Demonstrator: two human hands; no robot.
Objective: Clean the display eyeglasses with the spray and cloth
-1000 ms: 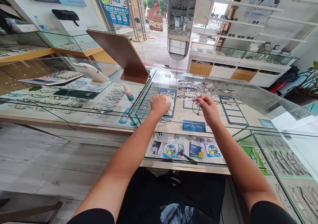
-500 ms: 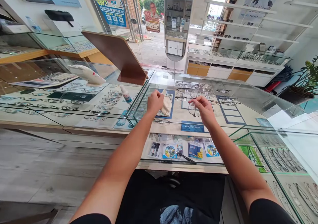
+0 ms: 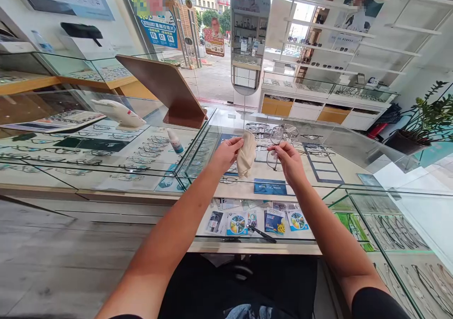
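Observation:
My left hand [image 3: 228, 154] pinches a beige cloth [image 3: 247, 155], which hangs down in folds above the glass counter. In my right hand [image 3: 287, 157] is a pair of thin-framed eyeglasses [image 3: 272, 161], gripped with thumb and fingers and turned on edge so that one lens hangs low. The cloth and the eyeglasses are close to each other but apart. Beneath both hands, several more frames [image 3: 311, 136] lie around the glass top or inside the case; the reflections make it hard to say which.
A small white spray bottle [image 3: 174, 141] stands to the left, near a white hand-shaped ornament [image 3: 118, 113]. Behind them a brown tabletop mirror or board [image 3: 166, 85] leans back. A pen [image 3: 262, 233] and leaflets [image 3: 238, 223] lie along the near edge. At right is a potted plant [image 3: 410, 137].
My left hand has shifted toward the eyeglasses, and the cloth, earlier lower and bunched, now hangs higher and stretched out. My right hand keeps its hold. The view has tilted up a little.

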